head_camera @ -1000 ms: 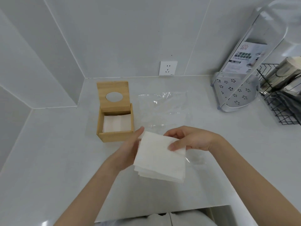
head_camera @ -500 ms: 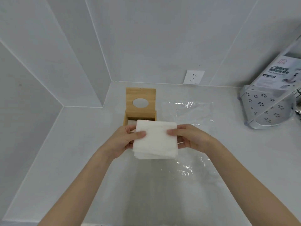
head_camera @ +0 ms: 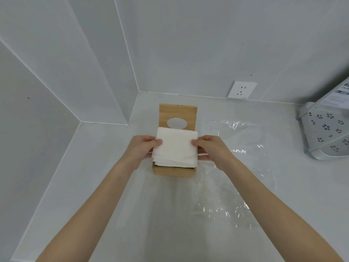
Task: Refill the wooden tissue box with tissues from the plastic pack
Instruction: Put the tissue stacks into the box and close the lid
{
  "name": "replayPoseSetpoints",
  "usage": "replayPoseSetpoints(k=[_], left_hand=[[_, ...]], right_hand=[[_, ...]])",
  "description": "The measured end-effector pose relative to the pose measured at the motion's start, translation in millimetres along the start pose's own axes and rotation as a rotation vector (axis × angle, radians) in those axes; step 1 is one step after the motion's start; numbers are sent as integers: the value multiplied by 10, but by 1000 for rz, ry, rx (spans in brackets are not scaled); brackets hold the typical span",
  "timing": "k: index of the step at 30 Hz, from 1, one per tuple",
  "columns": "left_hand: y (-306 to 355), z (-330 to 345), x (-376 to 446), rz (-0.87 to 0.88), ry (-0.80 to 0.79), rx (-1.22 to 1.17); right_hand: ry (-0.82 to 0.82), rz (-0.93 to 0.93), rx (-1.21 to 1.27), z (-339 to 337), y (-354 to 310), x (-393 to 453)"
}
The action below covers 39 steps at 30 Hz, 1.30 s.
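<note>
White tissues (head_camera: 174,146): moved from over the bench (head_camera: 105,186) to right above the wooden box (head_camera: 172,170)
Left hand (head_camera: 143,148): pinched stack's left edge
Right hand (head_camera: 209,148): pinched right edge
Lid (head_camera: 177,115): stood open beyond both hands
Means: basically ready to drop in

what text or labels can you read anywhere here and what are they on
Printed card on the white perforated rack, right edge: dark bands with lettering, too small and blurred to read.
Wall socket: no text, only the pin slots.
Wooden tissue box, tissue stack, plastic wrap: no print visible.
</note>
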<state>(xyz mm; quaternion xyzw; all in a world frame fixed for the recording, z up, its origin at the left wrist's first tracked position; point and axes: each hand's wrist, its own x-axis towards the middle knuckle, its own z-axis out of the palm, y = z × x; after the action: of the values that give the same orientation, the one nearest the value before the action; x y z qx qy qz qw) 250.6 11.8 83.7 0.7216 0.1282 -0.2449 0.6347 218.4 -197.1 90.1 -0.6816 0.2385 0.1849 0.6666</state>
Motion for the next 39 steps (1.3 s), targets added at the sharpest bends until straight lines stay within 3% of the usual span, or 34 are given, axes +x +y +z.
replayPoseSetpoints(k=[7, 17, 28, 39], left_hand=[[5, 50, 24, 72, 180, 100], [-87, 87, 103, 215, 296, 451], [-144, 213, 100, 416, 352, 920], [-208, 317, 53, 437, 380, 1223]], right_hand=[[191, -101, -272, 66, 30, 98], [199, -181, -516, 61, 34, 113], [409, -554, -1087, 278, 162, 127], [497, -517, -1352, 414, 207, 111]])
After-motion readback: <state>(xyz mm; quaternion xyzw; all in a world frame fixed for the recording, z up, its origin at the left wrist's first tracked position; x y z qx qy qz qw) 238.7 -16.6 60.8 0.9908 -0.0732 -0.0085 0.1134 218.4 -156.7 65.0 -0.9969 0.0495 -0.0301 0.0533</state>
